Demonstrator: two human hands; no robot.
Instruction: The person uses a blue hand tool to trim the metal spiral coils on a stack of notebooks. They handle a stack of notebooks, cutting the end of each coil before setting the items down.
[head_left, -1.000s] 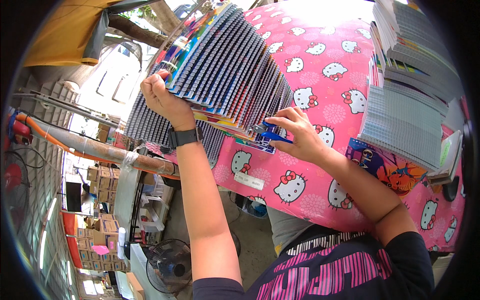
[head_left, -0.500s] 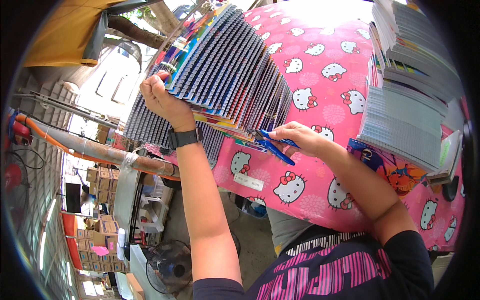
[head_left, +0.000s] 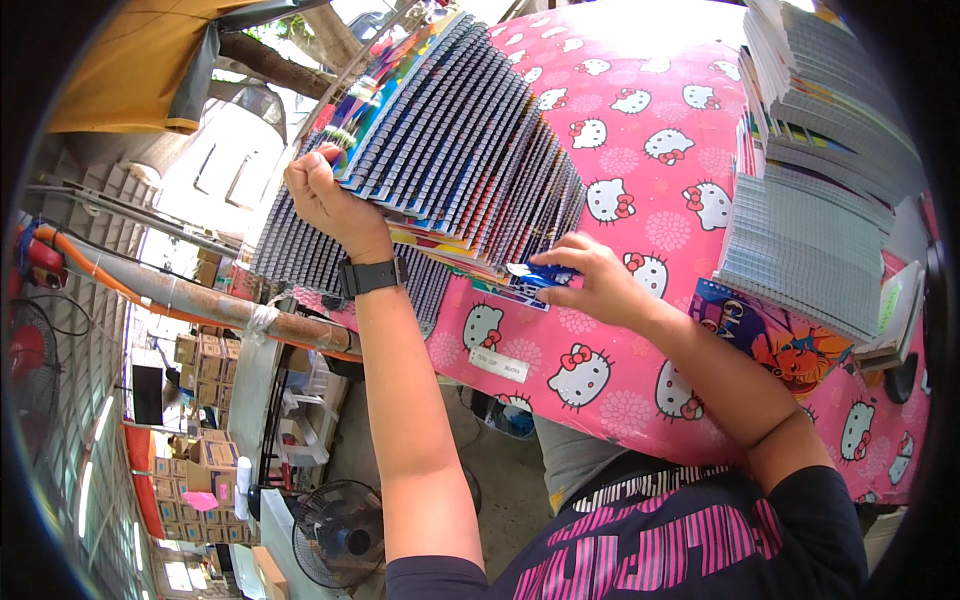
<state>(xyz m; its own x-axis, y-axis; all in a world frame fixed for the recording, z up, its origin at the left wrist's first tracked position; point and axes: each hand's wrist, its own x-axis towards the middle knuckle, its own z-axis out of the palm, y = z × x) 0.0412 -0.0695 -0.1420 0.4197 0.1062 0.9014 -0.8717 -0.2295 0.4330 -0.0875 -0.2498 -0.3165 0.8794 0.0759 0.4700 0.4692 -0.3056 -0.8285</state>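
While your left hand [head_left: 335, 205] curls against the near-left corner of the leaning book stack [head_left: 470, 140], your right hand [head_left: 600, 280] has the blue-handled cutters [head_left: 550, 275] pinched between thumb and fingers, head at the stack's lower right corner. Left fingertips hidden; can't tell if they pinch a cover or just brace. Cutter blades blurred, open or closed unclear.

Progress: the books you're at all look bound, dark coils in rows along the facing edge. Coil ends too small to tell finished from unfinished, so the count left is unknown. A second coil-bound pile [head_left: 300, 245] sits behind your left wrist, no hand on it. The tall right-hand stack [head_left: 810, 230], pale ribbed edges, is well apart from both hands; its state can't be judged.

Writing: a white label strip [head_left: 498, 364] with small dark print lies on the pink tablecloth [head_left: 620, 350]; a purple-and-orange cover [head_left: 770, 335] under the right-hand stack carries large lettering, partly covered; your dark T-shirt [head_left: 640, 545] has big pink striped letters. Cloth repeats a cartoon cat with red bow.
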